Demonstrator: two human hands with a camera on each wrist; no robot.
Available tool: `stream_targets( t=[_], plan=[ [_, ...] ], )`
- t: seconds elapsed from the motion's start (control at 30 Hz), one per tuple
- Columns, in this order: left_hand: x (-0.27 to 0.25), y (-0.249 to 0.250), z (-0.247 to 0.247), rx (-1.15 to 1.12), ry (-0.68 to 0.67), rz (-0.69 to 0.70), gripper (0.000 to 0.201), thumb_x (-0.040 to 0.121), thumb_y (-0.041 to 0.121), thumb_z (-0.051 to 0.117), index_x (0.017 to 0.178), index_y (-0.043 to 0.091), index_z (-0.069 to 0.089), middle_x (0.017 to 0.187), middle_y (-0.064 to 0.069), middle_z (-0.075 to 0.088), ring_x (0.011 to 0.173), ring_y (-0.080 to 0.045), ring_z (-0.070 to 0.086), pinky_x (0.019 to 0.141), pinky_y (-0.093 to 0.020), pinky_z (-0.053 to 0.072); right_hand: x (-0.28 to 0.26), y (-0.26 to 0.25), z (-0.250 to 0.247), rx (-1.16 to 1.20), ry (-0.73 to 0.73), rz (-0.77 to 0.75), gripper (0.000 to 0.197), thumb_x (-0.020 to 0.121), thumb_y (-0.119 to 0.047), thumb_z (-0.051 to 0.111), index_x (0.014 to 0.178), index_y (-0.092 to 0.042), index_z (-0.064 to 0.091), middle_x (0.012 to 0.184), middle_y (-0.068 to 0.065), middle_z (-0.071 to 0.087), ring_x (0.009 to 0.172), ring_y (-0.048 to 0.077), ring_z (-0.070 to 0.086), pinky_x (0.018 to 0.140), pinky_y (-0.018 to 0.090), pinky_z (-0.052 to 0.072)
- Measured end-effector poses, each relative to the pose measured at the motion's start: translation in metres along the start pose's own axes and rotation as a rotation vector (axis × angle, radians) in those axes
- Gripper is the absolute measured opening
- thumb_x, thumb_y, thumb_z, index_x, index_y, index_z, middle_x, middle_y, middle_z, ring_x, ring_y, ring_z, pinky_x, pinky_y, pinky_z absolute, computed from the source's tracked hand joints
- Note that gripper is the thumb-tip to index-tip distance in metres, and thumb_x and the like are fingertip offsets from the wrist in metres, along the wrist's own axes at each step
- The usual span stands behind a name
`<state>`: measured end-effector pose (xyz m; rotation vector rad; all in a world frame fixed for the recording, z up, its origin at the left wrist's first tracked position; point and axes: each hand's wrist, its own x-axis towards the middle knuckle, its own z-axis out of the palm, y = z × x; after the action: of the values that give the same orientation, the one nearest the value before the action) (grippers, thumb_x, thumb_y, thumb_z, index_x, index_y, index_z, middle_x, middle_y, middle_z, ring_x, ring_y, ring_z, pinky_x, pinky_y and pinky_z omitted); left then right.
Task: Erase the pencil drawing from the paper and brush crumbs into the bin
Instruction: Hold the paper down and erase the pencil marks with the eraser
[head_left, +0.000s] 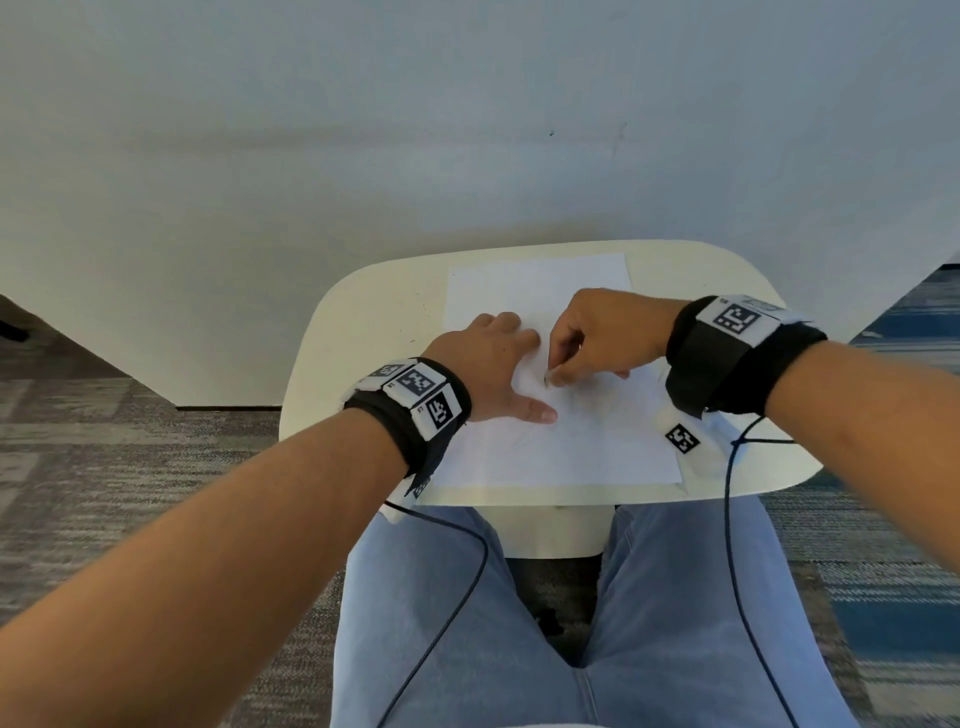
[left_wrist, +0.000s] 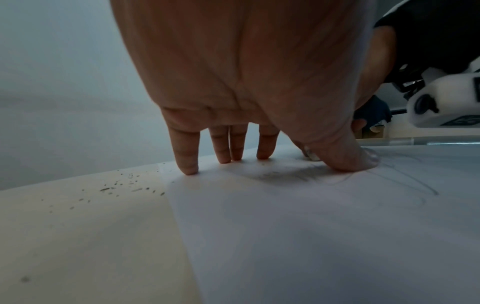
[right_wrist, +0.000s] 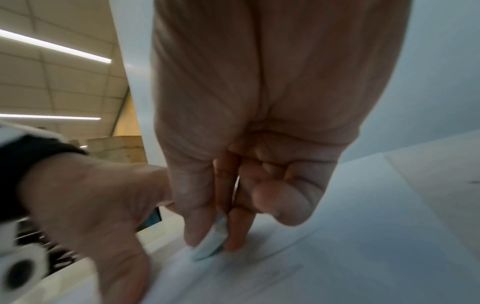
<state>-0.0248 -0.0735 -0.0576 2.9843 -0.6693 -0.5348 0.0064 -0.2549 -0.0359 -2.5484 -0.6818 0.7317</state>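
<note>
A white sheet of paper (head_left: 571, 441) lies on a small cream table (head_left: 363, 322). Faint pencil lines (left_wrist: 405, 179) show on it beside my left thumb. My left hand (head_left: 493, 364) lies flat on the paper's left part, fingers (left_wrist: 187, 156) straight and spread, holding the sheet down. My right hand (head_left: 587, 338) pinches a small white eraser (right_wrist: 210, 242) between thumb and fingers, its tip pressed on the paper just right of my left hand. In the head view only the eraser's tip (head_left: 546, 381) shows. No bin is in view.
Dark eraser crumbs (left_wrist: 124, 187) are scattered on the table left of the paper. A white wall stands right behind the table. My knees in blue jeans (head_left: 675, 597) sit under the near edge, and thin cables hang from both wristbands. Carpet surrounds the table.
</note>
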Motion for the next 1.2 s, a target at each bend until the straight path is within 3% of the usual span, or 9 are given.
stream_targets(
  t=[0.13, 0.27, 0.37, 0.47, 0.6, 0.73, 0.93, 1.07, 1.2],
  plan=[
    [0.001, 0.002, 0.002, -0.007, -0.004, 0.007, 0.092, 0.075, 0.077, 0.058, 0.147, 0.024, 0.034, 0.162, 0.004, 0.018, 0.147, -0.018, 0.018, 0.107, -0.044, 0.039, 0.004, 0.012, -0.007, 0.008, 0.194, 0.063, 0.015, 0.083, -0.030, 0.073, 0.081, -0.016, 0.075, 0.067, -0.005, 0.066, 0.048, 0.012, 0.058, 0.043, 0.022, 0.049],
    [0.002, 0.002, 0.003, -0.020, -0.021, 0.021, 0.091, 0.077, 0.077, 0.056, 0.147, 0.025, 0.031, 0.165, 0.007, 0.008, 0.150, -0.013, 0.011, 0.110, -0.043, 0.037, -0.001, 0.004, 0.001, 0.021, 0.005, -0.005, 0.013, 0.082, -0.029, 0.075, 0.080, -0.017, 0.075, 0.061, -0.007, 0.065, 0.039, 0.011, 0.050, 0.045, 0.021, 0.047],
    [0.004, 0.002, 0.002, -0.013, -0.030, 0.020, 0.095, 0.077, 0.078, 0.056, 0.150, 0.024, 0.027, 0.165, 0.007, 0.007, 0.151, -0.013, 0.009, 0.111, -0.043, 0.036, 0.002, 0.014, -0.008, 0.012, 0.096, 0.047, 0.015, 0.082, -0.033, 0.074, 0.080, -0.018, 0.075, 0.064, -0.006, 0.067, 0.042, 0.014, 0.051, 0.045, 0.023, 0.046],
    [0.004, 0.004, 0.003, -0.005, -0.018, 0.018, 0.095, 0.078, 0.078, 0.054, 0.151, 0.023, 0.026, 0.165, 0.005, 0.009, 0.150, -0.015, 0.012, 0.111, -0.043, 0.035, 0.004, 0.020, -0.008, 0.007, 0.198, 0.065, 0.013, 0.080, -0.032, 0.073, 0.077, -0.020, 0.075, 0.070, -0.005, 0.069, 0.058, 0.018, 0.063, 0.051, 0.031, 0.056],
    [0.005, 0.009, 0.004, 0.010, 0.014, 0.012, 0.085, 0.079, 0.078, 0.053, 0.140, 0.021, 0.038, 0.162, 0.002, 0.020, 0.148, -0.019, 0.021, 0.106, -0.041, 0.039, -0.002, 0.012, -0.002, -0.005, -0.003, 0.012, 0.013, 0.079, -0.034, 0.076, 0.082, -0.021, 0.076, 0.077, -0.003, 0.072, 0.050, 0.013, 0.056, 0.048, 0.024, 0.051],
    [0.007, 0.013, 0.002, 0.019, 0.048, 0.006, 0.083, 0.078, 0.078, 0.054, 0.137, 0.020, 0.041, 0.150, -0.001, 0.038, 0.138, -0.021, 0.036, 0.099, -0.043, 0.045, 0.003, 0.024, -0.010, -0.028, 0.216, 0.052, 0.014, 0.080, -0.031, 0.074, 0.079, -0.018, 0.077, 0.075, -0.008, 0.071, 0.065, 0.007, 0.061, 0.066, 0.027, 0.052],
    [0.010, 0.013, 0.002, 0.007, -0.046, -0.007, 0.094, 0.077, 0.082, 0.049, 0.155, 0.044, 0.012, 0.164, -0.001, 0.011, 0.150, -0.023, 0.012, 0.111, -0.046, 0.032, -0.004, 0.016, -0.002, 0.016, -0.001, 0.006, 0.011, 0.079, -0.031, 0.076, 0.082, -0.020, 0.077, 0.074, -0.002, 0.070, 0.046, 0.007, 0.052, 0.048, 0.023, 0.047],
    [0.013, 0.016, -0.002, 0.022, -0.066, -0.027, 0.097, 0.076, 0.081, 0.053, 0.155, 0.041, 0.014, 0.164, -0.001, 0.013, 0.150, -0.023, 0.014, 0.112, -0.046, 0.032, 0.001, 0.028, -0.012, -0.027, 0.222, 0.054, 0.013, 0.080, -0.031, 0.074, 0.081, -0.018, 0.077, 0.076, -0.009, 0.070, 0.070, 0.010, 0.063, 0.069, 0.025, 0.051],
    [0.017, 0.019, -0.008, 0.001, -0.075, -0.014, 0.088, 0.072, 0.077, 0.062, 0.146, 0.038, 0.034, 0.153, -0.003, 0.032, 0.140, -0.022, 0.034, 0.103, -0.047, 0.043, -0.003, 0.024, -0.006, 0.025, -0.003, 0.016, 0.009, 0.077, -0.034, 0.076, 0.079, -0.025, 0.077, 0.075, -0.010, 0.071, 0.063, 0.012, 0.060, 0.067, 0.033, 0.053]
  ],
)
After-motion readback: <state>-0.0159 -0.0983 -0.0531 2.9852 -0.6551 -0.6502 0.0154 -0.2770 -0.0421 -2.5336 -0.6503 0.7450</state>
